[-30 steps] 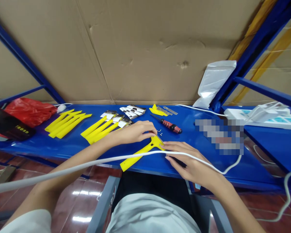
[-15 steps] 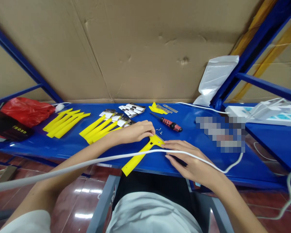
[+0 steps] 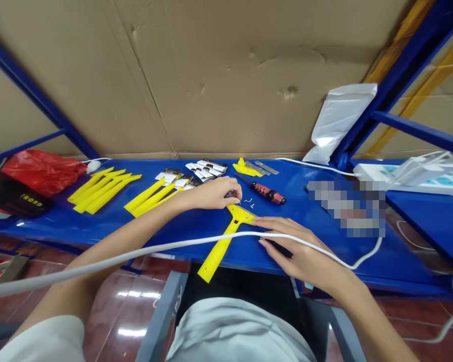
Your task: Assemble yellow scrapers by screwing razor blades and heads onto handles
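A yellow scraper (image 3: pixel 221 246) lies at the table's front edge, its wide head turned away from me and its handle end overhanging. My right hand (image 3: pixel 296 246) rests with straight fingers, their tips touching the right end of the head; the thumb stands apart, and a dark patch shows between thumb and fingers. My left hand (image 3: pixel 221 193) is just beyond the head's left end, fingers curled in a pinch. Small dark specks show at its fingertips, but whatever it holds is too small to name. Several small screws (image 3: pixel 249 202) lie just right of it, below a red-and-black screwdriver (image 3: pixel 268 193).
Yellow handles (image 3: pixel 103 191) and carded scrapers (image 3: pixel 147 196) lie at left, beside a red bag (image 3: pixel 45 171). White-and-black cards (image 3: pixel 207 170) and yellow pieces (image 3: pixel 247 167) sit behind. A white cable (image 3: pixel 143 253) crosses over my forearms. At right stands a power strip (image 3: pixel 430 181).
My left hand has come off the scraper's head and moved slightly left, fingers curling. The scraper has turned a little, its handle end swinging right and nearer. My right hand stays at the head.
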`<action>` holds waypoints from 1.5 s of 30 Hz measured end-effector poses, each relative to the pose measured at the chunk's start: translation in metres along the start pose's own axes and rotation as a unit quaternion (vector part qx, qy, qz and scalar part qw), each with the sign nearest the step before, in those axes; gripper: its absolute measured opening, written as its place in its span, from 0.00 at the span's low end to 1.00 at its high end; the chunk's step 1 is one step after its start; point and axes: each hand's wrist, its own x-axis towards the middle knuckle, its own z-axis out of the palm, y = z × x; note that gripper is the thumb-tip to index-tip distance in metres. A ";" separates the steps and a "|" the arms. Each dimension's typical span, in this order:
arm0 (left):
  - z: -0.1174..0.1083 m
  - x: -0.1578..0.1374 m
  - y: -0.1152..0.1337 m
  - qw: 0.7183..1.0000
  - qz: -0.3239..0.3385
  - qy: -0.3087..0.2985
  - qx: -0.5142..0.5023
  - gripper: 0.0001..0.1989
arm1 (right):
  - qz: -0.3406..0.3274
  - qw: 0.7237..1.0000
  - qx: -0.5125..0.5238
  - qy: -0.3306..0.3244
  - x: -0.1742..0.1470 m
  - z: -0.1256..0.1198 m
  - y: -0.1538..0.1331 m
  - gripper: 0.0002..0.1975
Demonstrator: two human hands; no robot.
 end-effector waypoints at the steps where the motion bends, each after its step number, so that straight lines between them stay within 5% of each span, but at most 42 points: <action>1: -0.001 0.005 -0.002 1.000 0.002 -0.014 -0.004 0.04 | 0.000 1.000 -0.001 -0.002 0.000 0.000 0.000 0.13; 9: -0.003 0.025 -0.012 0.996 0.032 -0.071 -0.033 0.04 | 0.005 1.000 0.007 0.008 0.000 0.001 0.001 0.12; 20: -0.028 0.001 -0.003 0.983 -0.014 -0.125 -0.130 0.09 | 0.002 1.000 0.000 0.000 0.000 0.001 0.002 0.11; 45: -0.021 0.000 -0.013 0.979 -0.028 -0.113 -0.165 0.06 | 0.000 1.000 -0.002 0.000 -0.001 0.001 0.002 0.12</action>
